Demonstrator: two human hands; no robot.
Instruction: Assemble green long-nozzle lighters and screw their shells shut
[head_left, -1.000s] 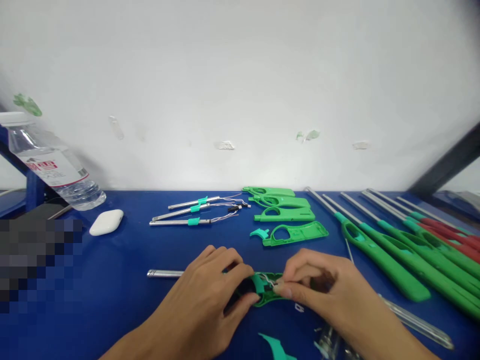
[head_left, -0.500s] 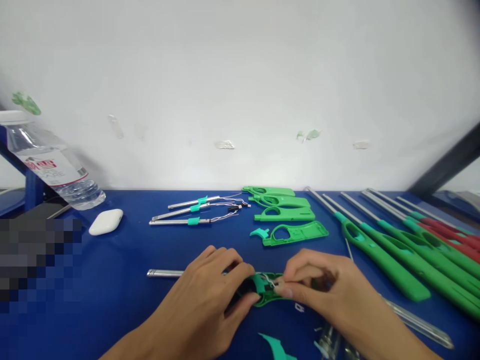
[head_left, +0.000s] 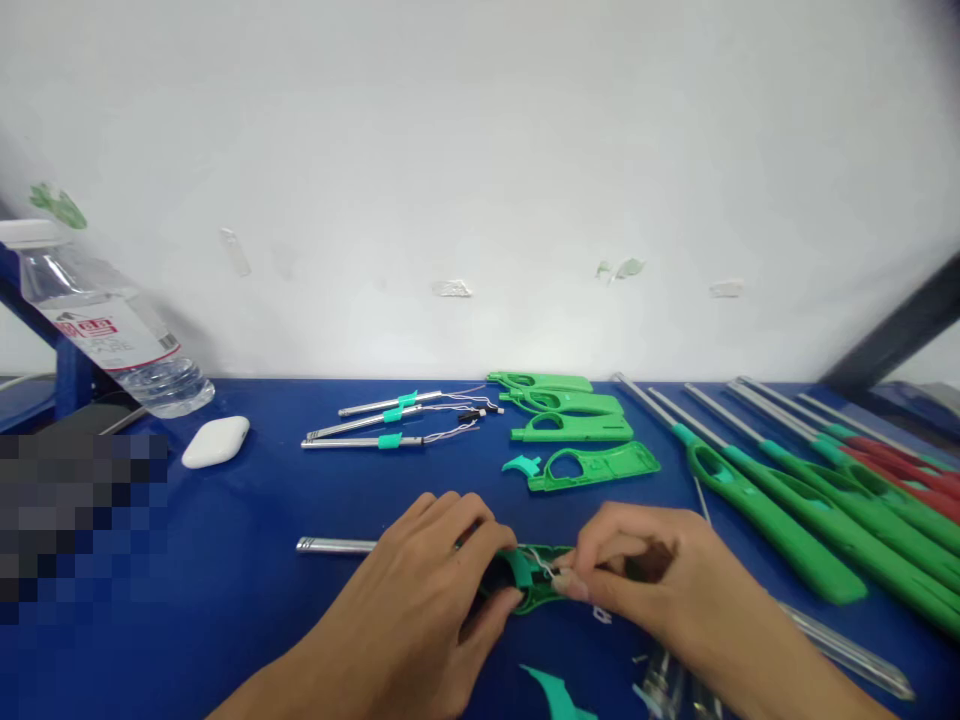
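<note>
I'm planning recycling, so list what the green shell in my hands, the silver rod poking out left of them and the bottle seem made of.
Green shell: likely moulded plastic, fairly smooth, judging by its even colour and raised inner walls.
Silver rod: probably polished metal, from its bright lengthwise highlights.
Bottle: seemingly thin plastic, clear and glossy; see-through with a ridged lower part.

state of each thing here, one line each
held green handle shell, open
left hand, holding that shell
right hand, pinching at its wires
three metal tubes, lying loose
front teal trigger, loose
leftmost green lighter, closed up
bottle, capped
white earbud case, shut
</note>
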